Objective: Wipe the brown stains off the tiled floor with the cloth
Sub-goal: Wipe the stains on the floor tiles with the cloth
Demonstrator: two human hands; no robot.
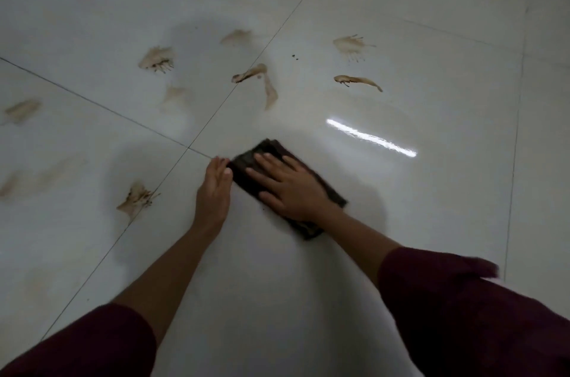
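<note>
A dark folded cloth (246, 174) lies flat on the glossy white tiled floor (431, 191). My right hand (290, 188) rests palm-down on top of it, fingers spread. My left hand (214, 188) is beside the cloth's left edge, fingertips touching its corner. Several brown stains mark the tiles beyond: one near left (135, 199), one at centre (259, 80), a streak at right (357, 81), a splash at far right (350, 46), another at upper left (157, 60). Fainter smears lie along the left edge (21, 111).
Dark grout lines (191, 146) cross the floor and meet just left of my left hand. A bright light reflection (370, 137) shines on the tile right of the cloth. Two small dark specks (294, 56) sit near the far stains.
</note>
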